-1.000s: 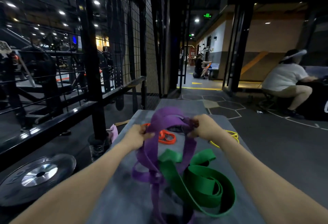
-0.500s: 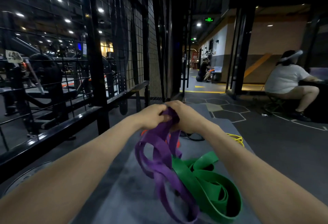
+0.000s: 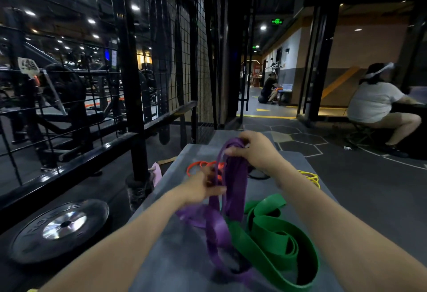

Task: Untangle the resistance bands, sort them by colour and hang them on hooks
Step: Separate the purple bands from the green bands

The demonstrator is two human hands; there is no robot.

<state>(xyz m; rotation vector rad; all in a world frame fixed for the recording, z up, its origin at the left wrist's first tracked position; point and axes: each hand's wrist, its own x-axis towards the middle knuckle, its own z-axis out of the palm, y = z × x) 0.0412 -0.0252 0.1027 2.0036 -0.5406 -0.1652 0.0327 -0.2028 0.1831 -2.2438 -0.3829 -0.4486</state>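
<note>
Two hands work on one purple band. The right hand curls its fingers round the top of the band's loop and holds it up. The left hand is lower down and pinches a strand of the same band. Below both hands, the purple band hangs onto a grey mat, looped up with a green band. Just behind the left hand lies an orange band. Off past the right wrist lies a yellow band.
</note>
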